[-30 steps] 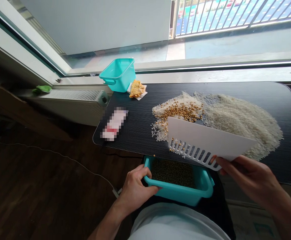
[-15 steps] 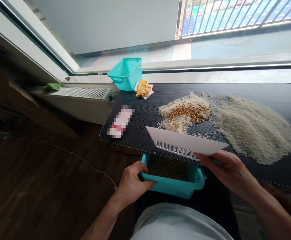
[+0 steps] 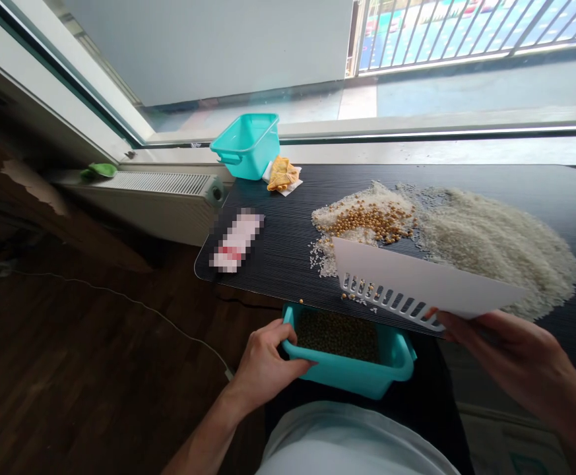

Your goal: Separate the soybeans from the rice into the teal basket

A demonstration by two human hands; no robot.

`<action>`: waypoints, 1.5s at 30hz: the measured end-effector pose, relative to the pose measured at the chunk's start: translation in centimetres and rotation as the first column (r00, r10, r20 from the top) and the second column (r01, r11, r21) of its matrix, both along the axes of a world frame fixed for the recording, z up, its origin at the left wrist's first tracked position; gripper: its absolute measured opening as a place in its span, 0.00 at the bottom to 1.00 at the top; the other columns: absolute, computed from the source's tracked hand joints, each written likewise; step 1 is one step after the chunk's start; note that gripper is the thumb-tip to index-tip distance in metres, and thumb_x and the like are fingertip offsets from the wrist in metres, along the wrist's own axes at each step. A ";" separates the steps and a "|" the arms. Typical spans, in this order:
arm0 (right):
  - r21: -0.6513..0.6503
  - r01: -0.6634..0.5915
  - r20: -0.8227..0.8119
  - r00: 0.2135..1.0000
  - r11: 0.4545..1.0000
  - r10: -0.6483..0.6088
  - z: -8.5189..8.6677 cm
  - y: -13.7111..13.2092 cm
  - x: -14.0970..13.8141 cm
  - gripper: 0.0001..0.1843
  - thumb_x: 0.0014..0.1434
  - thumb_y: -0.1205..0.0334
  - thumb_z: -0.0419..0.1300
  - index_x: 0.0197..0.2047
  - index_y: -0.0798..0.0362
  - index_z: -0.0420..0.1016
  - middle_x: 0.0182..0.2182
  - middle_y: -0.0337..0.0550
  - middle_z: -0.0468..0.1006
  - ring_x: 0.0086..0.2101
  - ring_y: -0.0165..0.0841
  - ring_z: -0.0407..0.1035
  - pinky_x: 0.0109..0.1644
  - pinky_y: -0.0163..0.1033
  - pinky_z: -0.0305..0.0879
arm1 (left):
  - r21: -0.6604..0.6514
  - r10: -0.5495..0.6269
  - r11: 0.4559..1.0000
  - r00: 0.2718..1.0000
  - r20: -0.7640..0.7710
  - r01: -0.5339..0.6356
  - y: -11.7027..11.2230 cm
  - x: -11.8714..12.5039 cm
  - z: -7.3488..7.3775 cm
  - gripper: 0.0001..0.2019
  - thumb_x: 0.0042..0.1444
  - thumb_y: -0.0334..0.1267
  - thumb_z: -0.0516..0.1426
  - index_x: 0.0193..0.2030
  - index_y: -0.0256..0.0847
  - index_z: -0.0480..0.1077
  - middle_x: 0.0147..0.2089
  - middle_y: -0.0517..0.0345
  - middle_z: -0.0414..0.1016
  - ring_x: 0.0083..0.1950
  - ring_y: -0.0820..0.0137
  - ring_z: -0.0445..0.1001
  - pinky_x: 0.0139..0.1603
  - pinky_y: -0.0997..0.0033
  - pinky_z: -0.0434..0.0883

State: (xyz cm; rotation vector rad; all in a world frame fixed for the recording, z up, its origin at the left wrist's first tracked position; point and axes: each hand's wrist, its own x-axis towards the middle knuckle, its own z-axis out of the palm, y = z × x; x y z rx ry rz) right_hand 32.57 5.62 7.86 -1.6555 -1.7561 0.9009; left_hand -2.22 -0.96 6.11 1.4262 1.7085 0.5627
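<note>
- Scraper: white plastic board with a row of slots along its lower edge, standing tilted on the tabletop close to the near edge.
- Long axis runs left to right, roughly along that near edge. The left end sits a little farther in, and the right end comes toward the person.
- Right hand is closed on the scraper's right end with the fingers curled under the slotted edge. The thumb is hidden behind the board.
- A few beans lie at the slots, between the board and the near edge.
- Bean pile, mixed with rice, lies just beyond the scraper's left half. The big rice pile lies beyond its right half, spreading toward the right edge.
- Bin: teal, held below the near edge, directly under and slightly left of the slotted edge. Its floor is covered with darker beans.
- Left hand grips the bin's left rim, fingers hooked inside and thumb along the front wall.
- Left hand is the nearer one to the bin; the right touches only the scraper.
- Far left corner holds a second teal bin with a yellow cloth beside it.
- A blurred packet sits at the left edge, well apart from the scraper.
</note>
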 end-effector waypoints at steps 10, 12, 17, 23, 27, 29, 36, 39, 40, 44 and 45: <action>-0.047 -0.043 -0.083 0.996 0.998 0.039 0.7 -1.0 0.7 0.25 0.53 0.35 0.69 0.38 0.48 0.91 0.32 0.45 0.90 0.31 0.42 0.83 0.36 0.37 0.81 | -0.016 -0.006 1.000 1.000 0.001 0.006 -0.1 0.2 -0.2 0.13 0.45 0.37 0.67 0.25 0.41 0.65 0.29 0.65 0.64 0.32 0.73 0.65 0.34 0.71 0.58; -0.041 0.002 -0.063 0.998 0.999 -0.005 0.6 -1.0 0.5 0.27 0.52 0.32 0.68 0.35 0.49 0.90 0.29 0.46 0.89 0.29 0.42 0.82 0.33 0.37 0.81 | -0.014 -0.010 1.000 1.000 -0.001 0.010 -0.1 0.2 -0.2 0.13 0.45 0.37 0.66 0.25 0.41 0.65 0.29 0.65 0.65 0.32 0.72 0.65 0.34 0.71 0.58; -0.081 -0.051 -0.087 0.995 0.995 0.044 0.4 -1.2 -0.3 0.30 0.53 0.30 0.67 0.39 0.50 0.91 0.30 0.46 0.89 0.30 0.42 0.82 0.34 0.37 0.81 | -0.013 -0.013 1.000 1.000 0.015 0.013 0.0 0.2 0.0 0.13 0.44 0.35 0.66 0.24 0.41 0.64 0.29 0.65 0.64 0.32 0.73 0.64 0.34 0.71 0.58; 0.028 -0.116 -0.124 0.985 0.993 0.119 1.5 0.0 -4.1 0.29 0.58 0.31 0.63 0.33 0.49 0.89 0.27 0.45 0.88 0.26 0.40 0.80 0.30 0.38 0.78 | -0.017 0.009 1.000 0.999 0.035 -0.008 -0.1 0.3 0.0 0.13 0.44 0.36 0.66 0.24 0.41 0.64 0.28 0.66 0.64 0.31 0.73 0.64 0.34 0.71 0.58; 0.141 -0.155 -0.131 0.976 0.978 0.174 1.0 2.0 -7.7 0.24 0.62 0.38 0.61 0.34 0.48 0.88 0.27 0.42 0.87 0.28 0.39 0.81 0.35 0.39 0.79 | -0.015 0.022 1.000 1.000 0.010 -0.022 -0.2 -0.2 0.2 0.12 0.43 0.35 0.66 0.24 0.41 0.64 0.28 0.66 0.64 0.31 0.73 0.64 0.33 0.72 0.58; 0.143 -0.221 -0.138 0.961 0.965 0.241 0.7 2.5 -8.4 0.23 0.64 0.41 0.60 0.34 0.49 0.88 0.28 0.42 0.88 0.29 0.38 0.80 0.34 0.38 0.78 | -0.007 0.034 0.999 0.999 -0.012 -0.034 -0.2 -0.6 0.4 0.11 0.42 0.34 0.66 0.24 0.41 0.65 0.28 0.65 0.64 0.31 0.73 0.65 0.33 0.72 0.58; 0.029 -0.097 -0.062 0.993 0.995 0.099 0.5 0.3 -2.9 0.23 0.58 0.38 0.66 0.37 0.49 0.90 0.29 0.44 0.89 0.29 0.40 0.81 0.36 0.38 0.80 | 0.018 0.045 0.999 0.999 -0.031 -0.045 -0.6 -0.5 0.8 0.12 0.43 0.34 0.67 0.23 0.41 0.65 0.27 0.66 0.64 0.29 0.74 0.64 0.31 0.72 0.57; 0.031 0.064 0.019 0.998 0.997 -0.065 0.4 -0.9 0.1 0.24 0.54 0.34 0.67 0.34 0.47 0.90 0.27 0.43 0.87 0.28 0.40 0.81 0.33 0.39 0.79 | -0.007 0.001 1.000 1.000 -0.011 -0.001 -0.3 0.3 0.7 0.13 0.42 0.33 0.66 0.22 0.41 0.64 0.27 0.66 0.64 0.29 0.75 0.63 0.31 0.72 0.57; 0.018 0.082 0.025 0.996 0.996 -0.082 0.4 -1.2 0.7 0.24 0.53 0.34 0.68 0.33 0.47 0.90 0.27 0.43 0.87 0.28 0.41 0.81 0.33 0.39 0.79 | -0.021 -0.019 1.000 1.000 -0.002 0.019 -0.2 0.6 0.7 0.13 0.42 0.32 0.66 0.22 0.41 0.63 0.27 0.66 0.64 0.29 0.75 0.64 0.31 0.72 0.57; -0.058 0.098 -0.025 0.995 0.994 -0.099 0.9 -1.8 0.6 0.25 0.51 0.34 0.69 0.37 0.47 0.91 0.29 0.43 0.88 0.29 0.41 0.82 0.33 0.38 0.80 | -0.063 -0.076 0.995 0.997 0.014 0.077 0.2 1.7 0.8 0.13 0.41 0.32 0.66 0.22 0.41 0.63 0.28 0.65 0.64 0.30 0.74 0.65 0.33 0.72 0.57; -0.070 0.114 -0.042 0.992 0.991 -0.117 1.0 -1.9 0.3 0.26 0.51 0.33 0.69 0.37 0.47 0.91 0.29 0.43 0.88 0.30 0.42 0.82 0.34 0.38 0.80 | -0.066 -0.083 0.994 0.996 0.015 0.083 0.3 1.9 0.8 0.13 0.41 0.32 0.66 0.22 0.41 0.63 0.28 0.65 0.64 0.31 0.74 0.65 0.33 0.72 0.57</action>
